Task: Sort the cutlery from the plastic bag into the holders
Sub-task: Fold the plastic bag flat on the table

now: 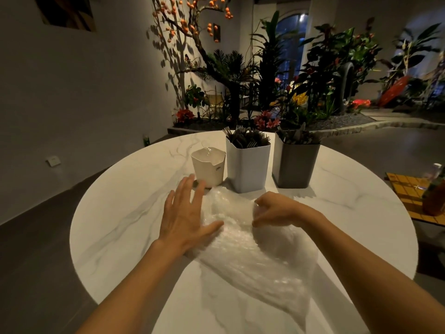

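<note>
A crumpled clear plastic bag point(245, 251) lies on the round white marble table point(115, 227). My left hand point(185, 213) is flat with fingers spread, its thumb against the bag's left edge. My right hand point(274, 210) has curled fingers that pinch the bag's top. Behind the bag stand three holders: a small cream one point(209, 167) with a clear utensil in it, a taller white one point(248, 165) full of dark forks, and a dark grey one point(295, 165) with dark cutlery. Any cutlery inside the bag is too blurred to make out.
A yellow tray or mat point(407, 191) with a bottle point(435, 196) sits at the right, off the table. Potted plants and flowers point(289, 92) fill the background beyond the table's far edge. A wall point(72, 92) runs along the left.
</note>
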The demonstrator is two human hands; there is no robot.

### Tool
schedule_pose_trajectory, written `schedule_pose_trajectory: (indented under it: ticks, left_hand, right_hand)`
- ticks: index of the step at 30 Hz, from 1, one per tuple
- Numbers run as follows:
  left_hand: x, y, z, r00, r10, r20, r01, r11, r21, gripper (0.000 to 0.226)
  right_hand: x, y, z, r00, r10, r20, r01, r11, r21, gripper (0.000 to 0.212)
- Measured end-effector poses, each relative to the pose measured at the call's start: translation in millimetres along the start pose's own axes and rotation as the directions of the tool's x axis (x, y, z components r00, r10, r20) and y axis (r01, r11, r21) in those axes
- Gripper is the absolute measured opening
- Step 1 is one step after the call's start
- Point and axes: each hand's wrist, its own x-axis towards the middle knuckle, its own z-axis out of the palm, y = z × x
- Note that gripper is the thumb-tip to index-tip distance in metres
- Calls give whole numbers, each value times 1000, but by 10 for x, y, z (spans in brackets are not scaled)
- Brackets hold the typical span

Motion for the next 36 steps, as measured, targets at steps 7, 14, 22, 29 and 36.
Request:
schedule_pose_trajectory:
  ticks: [7,14,22,29,36]
  left_hand:
    - [214,112,-263,801,-544,252,556,518,-650,135]
    - [235,224,-453,770,-132,624,625,-39,-780,52]
    - [234,161,-464,835,-34,550,550,99,-829,28]
    - [137,118,-518,826,25,563,562,16,-827,30]
    - [99,103,-233,875,-136,464,460,531,-712,43]
  right_hand:
    - [-154,35,-175,963,-139,-229,260,695,671,19]
    - [-236,16,-149,966,-184,-183,251,483,839,40]
    - [-214,261,-202,988,-150,-26,93,466,880,34]
    - [-311,389,-147,985,-170,-16,91,440,893,33]
    - [-244,421,16,997,-75,11,57,839,541,60]
